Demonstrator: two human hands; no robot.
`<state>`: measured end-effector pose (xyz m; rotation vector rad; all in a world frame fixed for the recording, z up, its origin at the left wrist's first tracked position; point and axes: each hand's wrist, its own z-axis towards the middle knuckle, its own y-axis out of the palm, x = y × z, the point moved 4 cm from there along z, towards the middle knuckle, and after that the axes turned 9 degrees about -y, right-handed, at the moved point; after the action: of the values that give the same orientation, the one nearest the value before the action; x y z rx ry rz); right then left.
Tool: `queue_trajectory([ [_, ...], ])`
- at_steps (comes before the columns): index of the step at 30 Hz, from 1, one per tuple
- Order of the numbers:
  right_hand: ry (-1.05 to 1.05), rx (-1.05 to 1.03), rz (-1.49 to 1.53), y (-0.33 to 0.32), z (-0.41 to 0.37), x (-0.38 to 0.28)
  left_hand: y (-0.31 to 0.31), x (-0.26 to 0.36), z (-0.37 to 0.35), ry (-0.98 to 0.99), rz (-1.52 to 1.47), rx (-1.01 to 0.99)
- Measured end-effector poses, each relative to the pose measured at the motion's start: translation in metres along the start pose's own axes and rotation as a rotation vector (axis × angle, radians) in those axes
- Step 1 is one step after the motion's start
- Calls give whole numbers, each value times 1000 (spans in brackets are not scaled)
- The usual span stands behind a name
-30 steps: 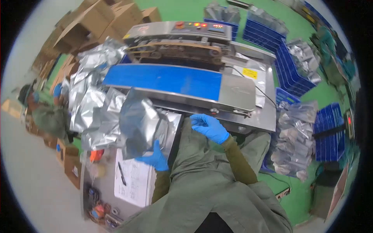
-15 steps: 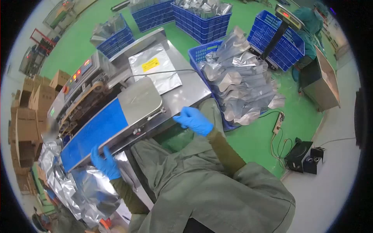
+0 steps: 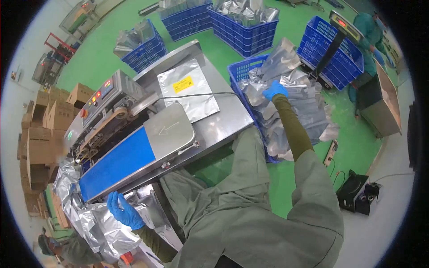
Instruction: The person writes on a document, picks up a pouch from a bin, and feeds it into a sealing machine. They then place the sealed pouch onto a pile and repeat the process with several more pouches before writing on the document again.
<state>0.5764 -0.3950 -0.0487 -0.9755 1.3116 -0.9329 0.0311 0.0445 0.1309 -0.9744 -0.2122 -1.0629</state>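
Observation:
My right hand (image 3: 275, 90), in a blue glove, is at the pile of silver foil bags (image 3: 290, 107) in a blue crate (image 3: 241, 69). Its fingers are bunched together on the edge of a foil bag; the fingertips are partly hidden. My left hand (image 3: 125, 212), gloved too, hovers with curved, parted fingers and holds nothing. It is just off the near left end of the blue conveyor belt (image 3: 118, 163), above crumpled foil bags (image 3: 111, 230). A flat silver bag with a yellow label (image 3: 190, 89) lies on the steel table behind the belt.
A sealing machine (image 3: 105, 100) with lit displays runs along the belt. A black cable (image 3: 201, 95) crosses the labelled bag. More blue crates (image 3: 243, 38), a scale display (image 3: 346, 24) and cardboard boxes (image 3: 44, 143) stand around. A co-worker (image 3: 368, 40) is at the upper right, another person (image 3: 76, 250) lower left.
My right hand has reached away to the right, from beside the table edge to the foil bags in the crate. My left hand has drawn back from the belt's edge. The view has shifted slightly.

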Motion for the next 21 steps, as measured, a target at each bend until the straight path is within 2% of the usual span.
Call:
queue_trajectory([
  [2,20,-226,-81,9,13,2,5,11,-2,69,32,-59],
  [4,-11,-195,-100,32,41,30,7,6,-4,46,12,-80],
  [6,-43,-156,-125,26,49,31,10,-2,-7,31,-35,-174],
  [7,-108,-273,-120,5,47,23,11,-2,-6,2,-68,-237],
  [8,-176,-386,-118,-13,49,10,6,13,-2,-11,-76,-220],
  [9,-195,-374,-131,-29,58,-5,6,22,-1,-252,-279,-386],
  [11,-396,-200,-77,-54,77,-41,14,24,2,-366,-425,-493],
  [12,-523,-162,-189,-77,71,-66,19,25,3,-429,-494,-541],
  [13,-646,-107,-305,-101,64,-91,24,29,14,-173,-398,-468],
  [14,-796,-93,-569,-141,45,-134,33,36,22,-224,-492,-474],
  [16,-774,-17,-433,-192,37,-181,50,51,37,-327,-681,-475],
  [17,-906,69,-566,-231,4,-216,56,75,45,-523,-758,-518],
  [18,-1037,156,-698,-269,-31,-246,65,97,54,-407,-724,-577],
  [19,-1111,180,-496,-294,-33,-261,72,120,61,-292,-685,-630],
  [20,-1235,290,-453,-320,-42,-274,69,164,65,-161,-754,-705],
  [21,-1354,408,-418,-346,-52,-286,84,177,71,-49,-737,-864],
])
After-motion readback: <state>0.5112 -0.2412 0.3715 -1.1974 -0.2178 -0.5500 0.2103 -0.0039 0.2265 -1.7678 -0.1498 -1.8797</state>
